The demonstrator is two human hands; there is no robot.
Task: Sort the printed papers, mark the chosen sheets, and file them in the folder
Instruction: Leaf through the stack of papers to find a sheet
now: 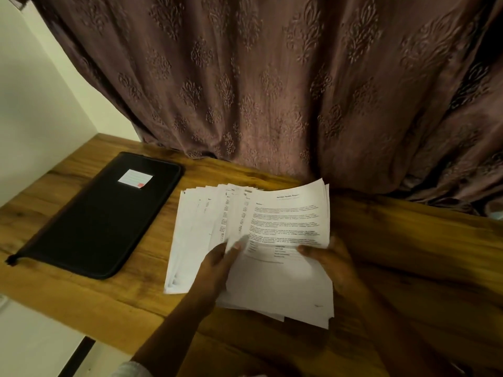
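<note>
White papers (285, 221) fanned over the bench (408, 240): left grip (217, 265) pinches the lower edge, right grip (334, 259) clasps the right side. Black folder (103, 219) alongside.

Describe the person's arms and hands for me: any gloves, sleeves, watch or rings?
No gloves on the left hand or the right hand; I can make out no rings or watch. The left forearm is uncovered up to a pale, whitish sleeve at the picture's bottom edge. The right forearm is shadowed and blurred, so a sleeve there cannot be told.
</note>
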